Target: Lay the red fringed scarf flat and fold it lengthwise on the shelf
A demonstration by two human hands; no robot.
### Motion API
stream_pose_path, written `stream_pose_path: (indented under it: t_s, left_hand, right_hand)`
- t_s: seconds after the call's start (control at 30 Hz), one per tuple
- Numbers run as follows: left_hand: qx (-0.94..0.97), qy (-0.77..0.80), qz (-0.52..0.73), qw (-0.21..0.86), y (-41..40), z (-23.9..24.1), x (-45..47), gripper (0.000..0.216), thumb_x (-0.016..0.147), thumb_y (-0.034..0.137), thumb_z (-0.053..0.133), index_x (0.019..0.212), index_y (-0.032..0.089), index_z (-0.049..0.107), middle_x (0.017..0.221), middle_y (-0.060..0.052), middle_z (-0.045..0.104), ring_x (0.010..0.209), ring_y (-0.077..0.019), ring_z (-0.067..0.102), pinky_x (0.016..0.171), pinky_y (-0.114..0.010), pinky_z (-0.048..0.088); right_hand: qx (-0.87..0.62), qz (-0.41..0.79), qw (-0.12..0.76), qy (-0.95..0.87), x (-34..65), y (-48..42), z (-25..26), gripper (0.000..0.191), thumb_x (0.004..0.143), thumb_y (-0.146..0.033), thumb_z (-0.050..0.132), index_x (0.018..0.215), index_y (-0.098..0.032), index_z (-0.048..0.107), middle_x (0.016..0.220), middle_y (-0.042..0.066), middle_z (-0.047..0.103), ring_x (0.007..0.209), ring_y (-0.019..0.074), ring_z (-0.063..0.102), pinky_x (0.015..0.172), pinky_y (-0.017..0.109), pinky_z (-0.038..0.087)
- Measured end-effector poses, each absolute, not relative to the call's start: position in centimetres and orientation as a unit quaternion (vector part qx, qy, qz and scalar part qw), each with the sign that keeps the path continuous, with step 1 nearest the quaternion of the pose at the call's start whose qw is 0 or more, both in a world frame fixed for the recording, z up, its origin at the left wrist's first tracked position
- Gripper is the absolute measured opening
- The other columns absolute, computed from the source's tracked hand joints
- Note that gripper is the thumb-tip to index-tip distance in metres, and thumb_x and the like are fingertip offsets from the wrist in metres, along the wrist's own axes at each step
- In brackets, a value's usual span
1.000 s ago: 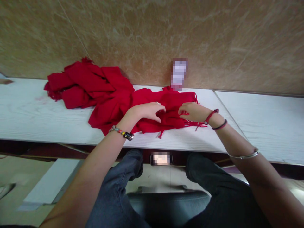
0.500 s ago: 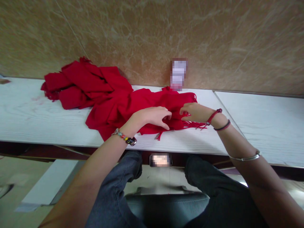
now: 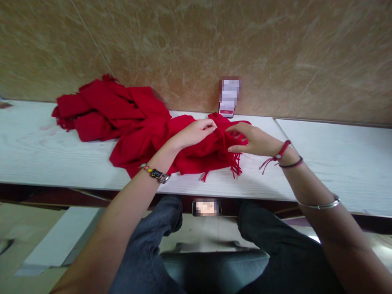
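Note:
A red fringed scarf (image 3: 147, 139) lies rumpled along the white tabletop, heaped at its left end and flatter toward the right. My left hand (image 3: 197, 132) is over the scarf's right part, thumb and fingers closed together on the cloth; the exact grip is partly hidden. Just right of it, my right hand (image 3: 252, 139) hovers by the fringed end, with thumb and fingers apart and no cloth held between them. Loose tassels hang down below the right fingertips.
A phone (image 3: 227, 111) with a blurred screen leans upright against the brown marbled wall (image 3: 183, 53) behind the scarf. Another phone-like device (image 3: 206, 207) sits below the table's front edge, between my knees. At lower left, a white box (image 3: 61, 241) is on the floor.
My left hand has moved up, away from the front edge, and its fingers have closed. My right hand has opened wider. The scarf's right end has bunched, its tassels drawn leftward.

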State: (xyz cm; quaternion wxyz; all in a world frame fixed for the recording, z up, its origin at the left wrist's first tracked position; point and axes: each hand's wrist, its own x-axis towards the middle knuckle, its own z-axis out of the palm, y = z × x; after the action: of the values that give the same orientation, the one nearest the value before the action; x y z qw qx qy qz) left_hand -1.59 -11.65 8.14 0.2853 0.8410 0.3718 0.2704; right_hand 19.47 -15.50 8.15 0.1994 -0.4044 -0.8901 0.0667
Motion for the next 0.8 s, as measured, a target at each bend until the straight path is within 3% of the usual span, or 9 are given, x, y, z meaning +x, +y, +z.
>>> stream_pose_path:
  t_s: [0.1,0.2,0.27,0.37,0.5,0.63,0.7,0.8]
  left_hand:
    - [0.794,0.394,0.317,0.338,-11.7,8.3,-1.4,0.013,0.082,0.021,0.045,0.073,0.015,0.052,0.071,0.002,0.054,0.072,-0.0109,0.05,0.076,-0.025,0.04]
    - [0.77,0.42,0.334,0.345,-11.5,8.2,-1.3,0.011,0.081,0.018,0.046,0.072,0.014,0.052,0.069,0.003,0.052,0.07,-0.0101,0.049,0.073,-0.024,0.038]
    - [0.759,0.431,0.346,0.345,-11.3,8.0,-1.3,0.008,0.08,0.015,0.047,0.076,0.014,0.053,0.071,0.003,0.053,0.068,-0.0093,0.049,0.07,-0.023,0.038]
    - [0.747,0.44,0.356,0.348,-11.1,7.5,-1.4,0.007,0.08,0.011,0.047,0.081,0.014,0.053,0.07,0.004,0.053,0.065,-0.0083,0.049,0.067,-0.021,0.038]
    - [0.744,0.443,0.353,0.354,-11.5,7.3,-1.1,0.006,0.08,0.011,0.049,0.084,0.016,0.051,0.067,0.005,0.052,0.063,-0.0082,0.049,0.065,-0.021,0.039]
    - [0.758,0.437,0.337,0.349,-11.9,7.7,-0.8,0.005,0.083,0.015,0.048,0.087,0.015,0.05,0.075,0.002,0.056,0.07,-0.0099,0.054,0.07,-0.023,0.042]
    - [0.779,0.435,0.316,0.322,-12.2,7.8,-0.9,0.012,0.084,0.02,0.05,0.095,0.016,0.05,0.083,-0.001,0.059,0.078,-0.0124,0.058,0.075,-0.026,0.045]
    - [0.844,0.413,0.247,0.235,-12.8,7.8,-1.0,0.044,0.077,0.024,0.062,0.116,0.018,0.044,0.106,-0.006,0.06,0.098,-0.0182,0.058,0.086,-0.031,0.044]
  right_hand:
    - [-0.421,0.022,0.258,-0.869,18.9,-15.4,7.4,0.05,0.067,-0.033,0.07,0.112,-0.016,0.056,0.109,0.013,0.058,0.098,0.0264,0.055,0.084,0.042,0.046]
    - [-0.446,-0.002,0.307,-0.841,18.6,-14.8,7.0,0.02,0.074,-0.021,0.058,0.094,-0.018,0.061,0.096,0.01,0.061,0.091,0.0246,0.057,0.083,0.041,0.047]
    - [-0.457,0.008,0.338,-0.823,18.9,-14.4,7.1,0.011,0.078,-0.018,0.052,0.082,-0.019,0.061,0.085,0.007,0.062,0.083,0.0218,0.058,0.08,0.039,0.047]
    - [-0.45,0.049,0.361,-0.815,19.1,-14.6,7.5,0.012,0.079,-0.025,0.053,0.086,-0.019,0.061,0.086,0.006,0.063,0.08,0.0198,0.059,0.076,0.037,0.048]
    - [-0.425,0.047,0.356,-0.831,17.9,-15.4,6.7,0.039,0.069,-0.034,0.068,0.102,-0.016,0.058,0.103,0.011,0.06,0.096,0.0253,0.057,0.083,0.042,0.047]
    - [-0.462,0.012,0.368,-0.806,16.8,-15.3,6.2,0.016,0.07,-0.016,0.06,0.086,-0.019,0.062,0.097,0.009,0.061,0.09,0.0236,0.058,0.083,0.04,0.047]
    - [-0.488,0.03,0.387,-0.782,17.1,-14.9,6.6,0.014,0.069,-0.01,0.053,0.077,-0.019,0.061,0.085,0.006,0.062,0.081,0.0207,0.06,0.078,0.038,0.048]
    - [-0.517,0.077,0.432,-0.735,18.6,-14.3,7.5,0.012,0.069,-0.01,0.052,0.073,-0.019,0.059,0.071,0.001,0.06,0.069,0.0173,0.058,0.069,0.034,0.048]
